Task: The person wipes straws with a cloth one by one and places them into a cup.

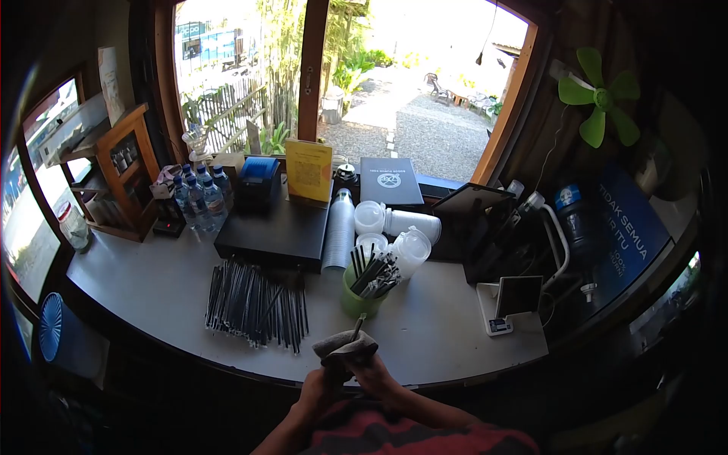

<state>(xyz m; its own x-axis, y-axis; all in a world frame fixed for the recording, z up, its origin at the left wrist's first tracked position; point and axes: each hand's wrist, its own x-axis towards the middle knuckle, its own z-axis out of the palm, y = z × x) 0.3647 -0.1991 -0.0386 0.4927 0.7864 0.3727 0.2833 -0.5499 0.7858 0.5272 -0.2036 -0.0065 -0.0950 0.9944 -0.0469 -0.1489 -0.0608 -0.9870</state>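
My left hand (320, 385) and my right hand (373, 374) are close together at the counter's front edge, both closed on a grey cloth (343, 347). A thin dark stick (358, 327) pokes up out of the cloth; its lower part is hidden, and I cannot tell what it is. Just beyond my hands stands a green cup (359, 303), filled with black straws (371, 271), some with pale wrapping. To the left, a broad pile of wrapped black straws (254, 307) lies on the white counter (417, 341).
Behind the green cup are stacked clear plastic cups (339, 231) and plastic lids (413, 246). A black cash drawer (269, 235) and water bottles (199, 199) stand at back left. A small white device with a screen (519, 297) sits at right. A green fan (601, 98) hangs by the window.
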